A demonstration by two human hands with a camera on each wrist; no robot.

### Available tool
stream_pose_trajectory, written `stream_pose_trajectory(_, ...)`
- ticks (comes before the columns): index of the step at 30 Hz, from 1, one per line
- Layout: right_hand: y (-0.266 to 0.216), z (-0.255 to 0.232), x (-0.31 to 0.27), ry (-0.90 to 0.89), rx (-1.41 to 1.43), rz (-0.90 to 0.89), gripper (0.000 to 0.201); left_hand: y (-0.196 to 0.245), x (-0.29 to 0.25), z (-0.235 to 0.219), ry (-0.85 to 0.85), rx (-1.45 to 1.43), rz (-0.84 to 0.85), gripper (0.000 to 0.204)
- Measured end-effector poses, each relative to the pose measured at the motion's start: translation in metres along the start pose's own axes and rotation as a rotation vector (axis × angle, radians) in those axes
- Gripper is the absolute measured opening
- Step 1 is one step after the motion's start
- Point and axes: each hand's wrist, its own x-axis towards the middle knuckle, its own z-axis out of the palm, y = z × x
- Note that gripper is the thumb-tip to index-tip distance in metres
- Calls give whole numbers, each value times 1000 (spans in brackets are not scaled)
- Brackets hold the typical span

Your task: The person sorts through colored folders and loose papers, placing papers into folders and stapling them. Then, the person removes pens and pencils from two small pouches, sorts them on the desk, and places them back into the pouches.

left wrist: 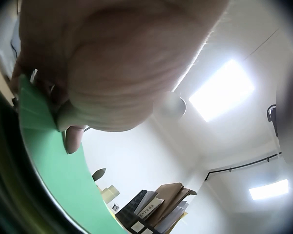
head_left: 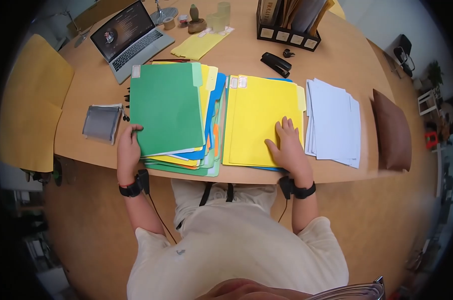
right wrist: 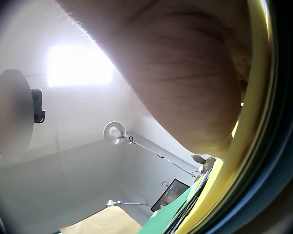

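Note:
A green folder [head_left: 169, 105] tops a fanned pile of colored folders in front of the person. At its lower left edge, the left hand [head_left: 129, 150] grips the side, with the thumb lying over the top face. In the left wrist view, a fingertip [left wrist: 74, 140] lies against the green surface. To the right is a second pile, topped by a yellow folder [head_left: 256, 115] with blue below. The right hand [head_left: 290, 145] rests on that yellow folder near its lower right, fingers spread. In the right wrist view, the palm hides the fingers.
White papers [head_left: 334, 122] lie right of the yellow pile, and a brown cushion [head_left: 390, 130] sits at the table's right edge. A stapler [head_left: 276, 65], file holder [head_left: 289, 35] and laptop [head_left: 136, 45] stand farther back. A grey pouch [head_left: 100, 122] lies at left.

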Motion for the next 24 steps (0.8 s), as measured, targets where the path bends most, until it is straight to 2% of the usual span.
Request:
stream_pose_trajectory(3,0,0,0,-8,4,7,70,6,-1,4,65,204,74,18)
stream_pose_trajectory(6,-2,0,1,-25,-19,24,72,0,0,12,79,217,135,17)
stream_pose_trajectory(12,0,1,0,-30,-15,23,74,11,-2,14,52,303,110,18)
stream_pose_trajectory(19,3,4,-2,-14,-1,12,74,15,-8,25,181,463,180,26)
stream_pose_trajectory(21,3,4,-3,-16,1,13,73,44,-17,33,199,553,168,31)
stream_pose_trajectory(24,7,10,-2,5,12,8,64,91,-33,59,13,357,336,36)
